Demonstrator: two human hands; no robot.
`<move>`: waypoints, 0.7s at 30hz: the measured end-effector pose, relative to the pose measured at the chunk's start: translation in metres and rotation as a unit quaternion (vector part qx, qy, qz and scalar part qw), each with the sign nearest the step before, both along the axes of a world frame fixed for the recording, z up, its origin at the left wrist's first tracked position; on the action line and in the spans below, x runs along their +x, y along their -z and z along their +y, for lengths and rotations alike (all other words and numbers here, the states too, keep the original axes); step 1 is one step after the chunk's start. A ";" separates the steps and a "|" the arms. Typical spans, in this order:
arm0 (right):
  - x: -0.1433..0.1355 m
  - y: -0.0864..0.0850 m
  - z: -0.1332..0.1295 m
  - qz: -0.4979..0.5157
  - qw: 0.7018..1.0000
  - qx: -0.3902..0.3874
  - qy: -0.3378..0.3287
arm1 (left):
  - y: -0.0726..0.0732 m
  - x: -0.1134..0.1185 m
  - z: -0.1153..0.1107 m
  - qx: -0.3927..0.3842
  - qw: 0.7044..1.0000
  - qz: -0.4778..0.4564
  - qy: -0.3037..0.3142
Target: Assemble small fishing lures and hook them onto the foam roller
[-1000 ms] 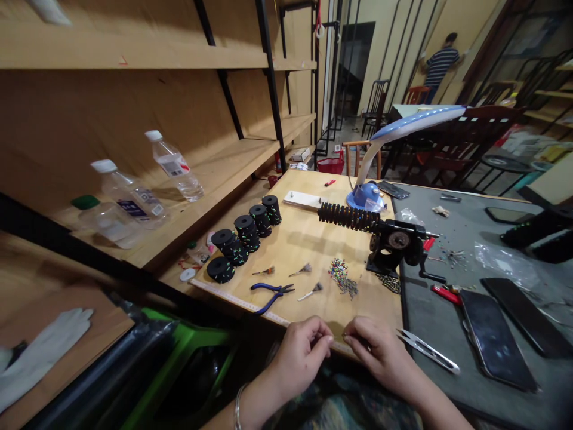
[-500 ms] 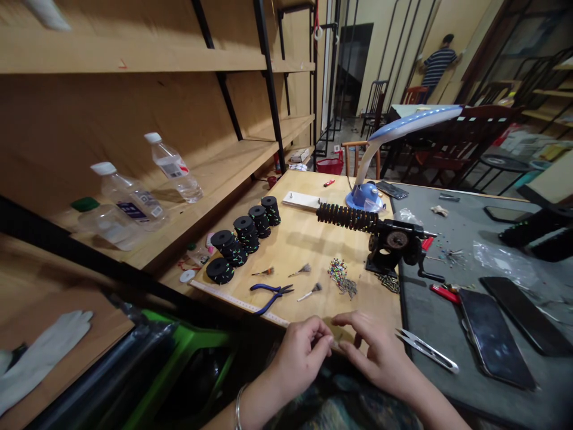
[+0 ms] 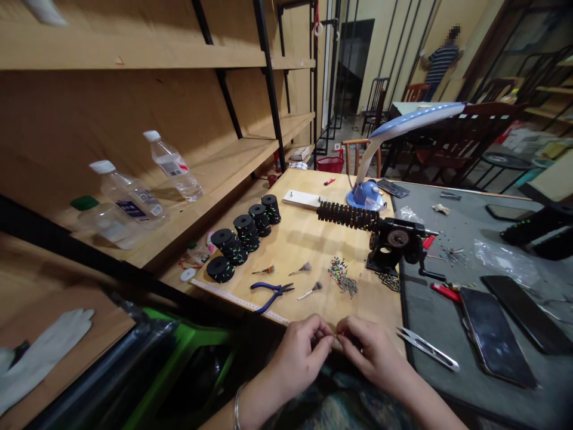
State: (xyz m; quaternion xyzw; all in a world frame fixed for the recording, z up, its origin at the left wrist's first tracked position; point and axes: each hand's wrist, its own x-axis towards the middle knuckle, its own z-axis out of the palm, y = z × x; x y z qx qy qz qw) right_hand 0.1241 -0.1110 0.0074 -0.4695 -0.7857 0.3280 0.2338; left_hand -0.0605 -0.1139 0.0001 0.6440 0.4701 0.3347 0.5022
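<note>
At the front edge of the wooden table (image 3: 308, 251), my left hand (image 3: 302, 352) has its thumb and fingers pinched together. My right hand (image 3: 369, 343) pinches in the same way, its fingertips close against the left ones. Whatever lies between them is too small to make out. Just beyond my hands are a small pile of coloured beads (image 3: 336, 269) and a heap of little metal pieces (image 3: 348, 285). Blue-handled pliers (image 3: 271, 294) and a white-handled brush-like tuft (image 3: 311, 291) lie to the left. Metal thread snips (image 3: 427, 349) rest to my right.
Black foam spools (image 3: 221, 270) stand in a row at left. A black hand-cranked clamp (image 3: 394, 239) holds a ribbed rod, with a blue lamp (image 3: 364, 194) behind. Phones (image 3: 496, 337) lie on the grey mat (image 3: 430, 310). Bottles (image 3: 176, 170) stand on the shelf; a person (image 3: 441, 63) stands far back.
My right hand has moved slightly left, and its fingers have closed from a spread pose into a pinch at the left fingertips. The left hand stays nearly in place.
</note>
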 end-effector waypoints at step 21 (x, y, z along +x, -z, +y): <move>0.017 -0.004 0.003 -0.020 1.000 0.005 0.023 | -0.006 -0.004 0.000 -0.007 1.000 0.011 -0.023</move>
